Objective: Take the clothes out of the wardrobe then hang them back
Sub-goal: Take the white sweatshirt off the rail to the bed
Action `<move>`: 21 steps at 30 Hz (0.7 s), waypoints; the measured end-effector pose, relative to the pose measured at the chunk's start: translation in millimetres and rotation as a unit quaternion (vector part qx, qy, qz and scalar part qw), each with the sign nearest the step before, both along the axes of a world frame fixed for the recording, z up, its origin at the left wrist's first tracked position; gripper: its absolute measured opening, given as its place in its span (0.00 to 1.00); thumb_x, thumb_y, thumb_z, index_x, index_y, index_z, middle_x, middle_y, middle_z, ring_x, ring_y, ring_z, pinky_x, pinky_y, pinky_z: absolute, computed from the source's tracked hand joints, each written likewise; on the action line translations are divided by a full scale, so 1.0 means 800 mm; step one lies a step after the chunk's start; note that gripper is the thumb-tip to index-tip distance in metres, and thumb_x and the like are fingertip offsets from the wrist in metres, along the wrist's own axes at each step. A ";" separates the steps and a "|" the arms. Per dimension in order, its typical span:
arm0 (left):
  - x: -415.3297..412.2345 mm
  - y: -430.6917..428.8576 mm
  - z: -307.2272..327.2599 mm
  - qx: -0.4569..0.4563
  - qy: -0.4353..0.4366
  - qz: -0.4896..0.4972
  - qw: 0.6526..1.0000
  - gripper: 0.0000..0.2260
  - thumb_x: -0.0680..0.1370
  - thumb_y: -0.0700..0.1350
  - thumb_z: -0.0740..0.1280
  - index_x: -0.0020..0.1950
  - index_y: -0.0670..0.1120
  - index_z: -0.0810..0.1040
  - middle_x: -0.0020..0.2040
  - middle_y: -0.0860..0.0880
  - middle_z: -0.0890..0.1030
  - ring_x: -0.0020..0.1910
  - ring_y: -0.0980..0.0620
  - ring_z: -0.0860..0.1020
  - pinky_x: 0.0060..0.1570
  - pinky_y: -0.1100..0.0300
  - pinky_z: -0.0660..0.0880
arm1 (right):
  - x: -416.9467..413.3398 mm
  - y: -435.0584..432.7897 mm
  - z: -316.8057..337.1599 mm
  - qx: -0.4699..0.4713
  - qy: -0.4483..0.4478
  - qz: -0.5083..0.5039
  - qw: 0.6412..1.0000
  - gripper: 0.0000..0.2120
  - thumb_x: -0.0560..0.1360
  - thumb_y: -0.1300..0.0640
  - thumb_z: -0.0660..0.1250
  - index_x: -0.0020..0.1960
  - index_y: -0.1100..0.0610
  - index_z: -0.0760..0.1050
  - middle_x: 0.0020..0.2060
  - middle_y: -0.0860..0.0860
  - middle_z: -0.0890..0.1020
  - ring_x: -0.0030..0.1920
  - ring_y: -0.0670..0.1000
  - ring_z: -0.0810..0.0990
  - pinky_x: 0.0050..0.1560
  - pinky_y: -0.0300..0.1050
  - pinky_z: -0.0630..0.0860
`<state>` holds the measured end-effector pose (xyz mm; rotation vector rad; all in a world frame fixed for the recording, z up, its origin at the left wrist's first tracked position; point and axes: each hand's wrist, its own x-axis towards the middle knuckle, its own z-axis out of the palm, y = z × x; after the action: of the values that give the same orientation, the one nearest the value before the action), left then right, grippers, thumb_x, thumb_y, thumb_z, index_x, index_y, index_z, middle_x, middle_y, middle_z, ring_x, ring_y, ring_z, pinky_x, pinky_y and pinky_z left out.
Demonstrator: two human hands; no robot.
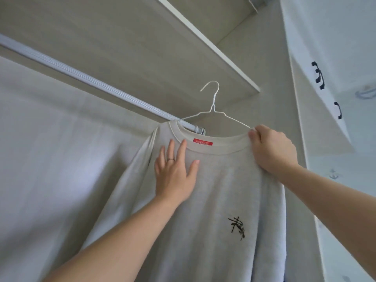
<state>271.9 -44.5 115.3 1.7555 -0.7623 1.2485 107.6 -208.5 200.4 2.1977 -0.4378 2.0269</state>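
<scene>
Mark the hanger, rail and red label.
hanger [213,103]: head view, twisted neck below the hook.
rail [91,81]: head view, mid-span of the bar.
red label [203,142]: head view, centre of the tag.

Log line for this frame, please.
left hand: flat on sweatshirt | right hand: grips sweatshirt shoulder over hanger end | hanger hook: not on rail
</scene>
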 end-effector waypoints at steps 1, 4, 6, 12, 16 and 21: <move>-0.010 -0.006 0.004 -0.017 -0.008 0.005 1.000 0.29 0.81 0.63 0.51 0.81 0.58 0.49 0.83 0.50 0.46 0.81 0.45 0.45 0.77 0.45 0.45 | -0.021 -0.011 -0.002 -0.003 -0.002 -0.013 1.000 0.16 0.82 0.44 0.51 0.48 0.54 0.70 0.46 0.59 0.80 0.47 0.63 0.77 0.41 0.50 0.66; -0.050 -0.033 0.015 -0.057 -0.039 0.007 0.998 0.34 0.77 0.65 0.47 0.81 0.54 0.56 0.82 0.46 0.53 0.80 0.40 0.51 0.77 0.42 0.49 | -0.094 -0.043 -0.007 0.010 -0.015 -0.040 0.999 0.15 0.82 0.44 0.50 0.47 0.53 0.70 0.42 0.57 0.78 0.43 0.60 0.74 0.40 0.50 0.66; -0.084 -0.058 0.022 -0.069 -0.068 -0.003 0.995 0.33 0.77 0.64 0.51 0.80 0.51 0.61 0.81 0.43 0.58 0.79 0.37 0.55 0.75 0.40 0.52 | -0.148 -0.060 -0.007 0.028 -0.030 -0.061 0.997 0.14 0.82 0.45 0.50 0.47 0.51 0.69 0.40 0.54 0.75 0.42 0.59 0.72 0.41 0.51 0.67; -0.226 -0.158 0.028 -0.080 -0.126 -0.076 0.986 0.29 0.79 0.60 0.55 0.78 0.49 0.63 0.80 0.43 0.61 0.78 0.39 0.58 0.75 0.40 0.55 | -0.324 -0.125 -0.010 0.036 -0.062 -0.143 0.987 0.12 0.82 0.48 0.51 0.47 0.51 0.70 0.43 0.49 0.74 0.44 0.55 0.68 0.42 0.49 0.64; -0.333 -0.237 0.010 -0.079 -0.122 -0.172 0.974 0.28 0.80 0.59 0.54 0.78 0.50 0.61 0.80 0.46 0.60 0.80 0.42 0.54 0.76 0.43 0.49 | -0.445 -0.161 -0.026 0.030 -0.068 -0.202 0.977 0.12 0.82 0.49 0.50 0.47 0.51 0.69 0.48 0.51 0.77 0.50 0.57 0.71 0.48 0.52 0.68; -0.461 -0.338 -0.026 -0.066 -0.083 -0.287 0.952 0.25 0.80 0.57 0.54 0.76 0.49 0.65 0.72 0.48 0.71 0.73 0.44 0.65 0.74 0.43 0.55 | -0.593 -0.201 -0.064 0.059 -0.074 -0.296 0.950 0.11 0.82 0.49 0.48 0.50 0.49 0.69 0.51 0.50 0.74 0.55 0.56 0.68 0.57 0.58 0.65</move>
<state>-96.9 -314.6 94.4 1.2017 -1.1595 1.0185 -366.7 -369.3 149.1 1.6786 -1.1062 1.8539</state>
